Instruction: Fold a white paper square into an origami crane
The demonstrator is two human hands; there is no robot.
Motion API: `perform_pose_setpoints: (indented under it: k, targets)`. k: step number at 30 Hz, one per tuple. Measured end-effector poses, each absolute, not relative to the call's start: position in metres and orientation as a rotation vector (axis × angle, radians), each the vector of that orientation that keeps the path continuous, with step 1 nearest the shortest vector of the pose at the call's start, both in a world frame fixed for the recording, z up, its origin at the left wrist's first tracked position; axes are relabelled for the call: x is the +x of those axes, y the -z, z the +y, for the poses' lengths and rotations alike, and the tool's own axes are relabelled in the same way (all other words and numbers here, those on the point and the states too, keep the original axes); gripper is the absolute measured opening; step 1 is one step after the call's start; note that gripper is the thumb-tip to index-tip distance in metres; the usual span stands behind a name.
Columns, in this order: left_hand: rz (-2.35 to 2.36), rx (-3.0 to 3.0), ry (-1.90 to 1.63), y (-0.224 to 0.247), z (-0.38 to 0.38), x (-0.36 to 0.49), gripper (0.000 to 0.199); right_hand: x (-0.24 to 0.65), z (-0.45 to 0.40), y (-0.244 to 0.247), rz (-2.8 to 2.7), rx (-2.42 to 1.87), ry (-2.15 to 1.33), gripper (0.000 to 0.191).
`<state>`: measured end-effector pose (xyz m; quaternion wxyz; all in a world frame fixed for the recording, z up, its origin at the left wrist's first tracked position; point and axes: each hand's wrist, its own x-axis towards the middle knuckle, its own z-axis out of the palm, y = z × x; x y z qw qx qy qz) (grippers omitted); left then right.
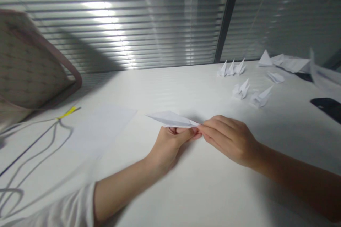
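Observation:
A folded piece of white paper [170, 118], long and pointed at its left end, is held just above the table. My left hand [174, 140] is closed on its lower edge, thumb lying along the front and fingers behind. At the paper's narrow right end, my right hand [229, 136] pinches the tip, its fingertips meeting those of my left hand. Folded paper cranes [241, 90] stand to the right beyond my hands, with another small row of paper cranes [231, 68] farther back.
A flat white sheet [102, 127] lies left of my hands. Grey cables [53, 138] with a yellow tie and a patterned bag [32, 60] are at the left. More folded paper [290, 62] and a black phone-like object [326, 108] lie at the right. Blinds [160, 25] hang behind the table.

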<state>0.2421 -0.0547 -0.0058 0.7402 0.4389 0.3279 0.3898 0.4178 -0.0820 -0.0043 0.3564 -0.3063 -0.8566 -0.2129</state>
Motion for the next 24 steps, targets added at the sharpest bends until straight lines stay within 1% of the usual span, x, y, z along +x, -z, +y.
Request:
perform_pose_setpoints:
  k: [6, 8, 13, 16, 20, 22, 24]
  targets:
    - [0.679, 0.958, -0.799, 0.0018, -0.0518, 0.2377, 0.007, 0.4221, -0.0782, 0.004, -2.265, -0.641, 0.558, 0.008]
    - [0.656, 0.956, -0.796, 0.0003, -0.051, 0.2363, 0.01, 0.4229, -0.0778, 0.0031, -2.285, -0.643, 0.59, 0.012]
    - [0.714, 0.974, -0.792, -0.0012, -0.0526, 0.2362, 0.019, 0.4239, -0.0793, 0.0018, -2.352, -0.709, 0.681, 0.028]
    - [0.763, 0.937, -0.781, -0.0009, -0.0527, 0.2376, 0.023, 0.4238, -0.0792, 0.0038, -2.361, -0.727, 0.649, 0.028]
    - [0.729, 0.905, -0.779, 0.0008, -0.0505, 0.2381, 0.022, 0.4235, -0.0787, 0.0073, -2.316, -0.816, 0.495, 0.018]
    - [0.72, 0.925, -0.783, 0.003, -0.0497, 0.2374, 0.022, 0.4239, -0.0781, 0.0086, -2.217, -0.858, 0.287, 0.013]
    - [0.742, 0.963, -0.788, 0.0054, -0.0499, 0.2364, 0.023, 0.4244, -0.0771, 0.0096, -2.033, -0.963, -0.003, 0.008]
